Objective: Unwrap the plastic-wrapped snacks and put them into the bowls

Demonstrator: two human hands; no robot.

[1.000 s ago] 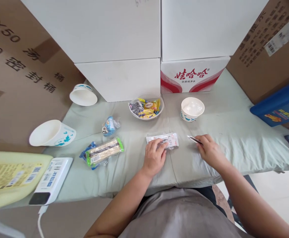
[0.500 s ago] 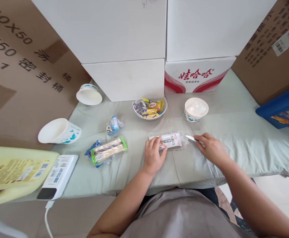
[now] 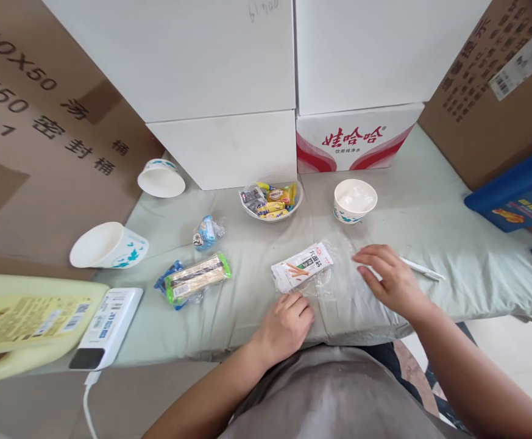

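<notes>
Snack packet out flat, both hands off it

Our left hand rests loosely curled, grip empty, at the surface's front edge; our right hand hovers released beside the snack packet. The pen behind could roll if nudged.

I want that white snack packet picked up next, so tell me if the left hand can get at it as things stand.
Probably yes. The left hand rests on the cloth just below the white snack packet, with only bare cloth between them. The right hand sits off to the packet's side, not over it.
</notes>
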